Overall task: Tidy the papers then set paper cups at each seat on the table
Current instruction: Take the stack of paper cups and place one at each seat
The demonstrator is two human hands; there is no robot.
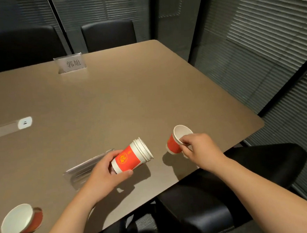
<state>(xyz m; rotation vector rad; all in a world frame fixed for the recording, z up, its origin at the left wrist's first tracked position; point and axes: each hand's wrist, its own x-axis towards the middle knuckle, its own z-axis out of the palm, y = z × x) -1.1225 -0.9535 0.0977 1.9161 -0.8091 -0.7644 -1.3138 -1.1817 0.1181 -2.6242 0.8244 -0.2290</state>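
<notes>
One cup [20,220] already sat at the near-left seat on the table [111,101]. Papers [83,168] lay stacked behind the left hand [105,172], which gripped the cup stack [133,157] on its side, long axis pointing right, rims toward the right hand [196,148]. Right hand pinched a single cup [178,140] by the rim, tilted, near the table's right edge by the chair [261,163]; likely it goes down there, right hand being nearer.
</notes>
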